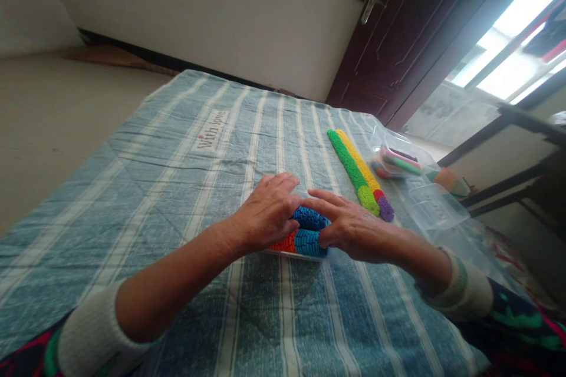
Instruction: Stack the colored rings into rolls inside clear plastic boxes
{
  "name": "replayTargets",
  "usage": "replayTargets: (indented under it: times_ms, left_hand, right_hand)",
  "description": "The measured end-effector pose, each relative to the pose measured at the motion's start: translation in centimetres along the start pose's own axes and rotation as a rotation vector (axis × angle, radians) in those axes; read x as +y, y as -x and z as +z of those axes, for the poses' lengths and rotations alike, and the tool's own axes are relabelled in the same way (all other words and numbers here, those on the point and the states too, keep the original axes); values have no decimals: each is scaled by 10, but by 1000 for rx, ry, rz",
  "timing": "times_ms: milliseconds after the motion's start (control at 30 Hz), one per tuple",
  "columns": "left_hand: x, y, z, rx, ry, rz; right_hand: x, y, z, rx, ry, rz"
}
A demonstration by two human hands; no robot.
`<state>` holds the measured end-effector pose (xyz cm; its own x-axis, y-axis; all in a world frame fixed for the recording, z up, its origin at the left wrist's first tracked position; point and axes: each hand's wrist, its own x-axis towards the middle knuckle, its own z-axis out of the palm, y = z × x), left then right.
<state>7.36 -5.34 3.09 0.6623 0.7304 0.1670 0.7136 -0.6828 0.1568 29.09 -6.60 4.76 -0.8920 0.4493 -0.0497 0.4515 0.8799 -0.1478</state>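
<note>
My left hand (265, 212) and my right hand (349, 224) meet over a stack of fuzzy blue and orange rods (305, 234) that lie in a shallow clear tray (289, 254) on the striped cloth. The left hand's fingers curve over the rods' left end and press on them. The right hand's fingers lie stretched across the top blue rod, its thumb against the lower one. Further back, a long green rod (351, 171) and a yellow rod with a purple tip (369, 179) lie side by side, apart from both hands.
A blue striped cloth (186, 165) covers the low surface. At the right stand a clear box with colourful rods (400, 162) and a clear lid (435, 206). A dark wooden door (398, 29), a white wall and a metal frame lie beyond.
</note>
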Motion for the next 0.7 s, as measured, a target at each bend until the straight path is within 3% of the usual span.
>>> replayTargets:
  times_ms: [700]
  left_hand:
    - [-1, 2, 7, -10, 67, 20]
  right_hand:
    - [6, 1, 5, 108, 18, -29]
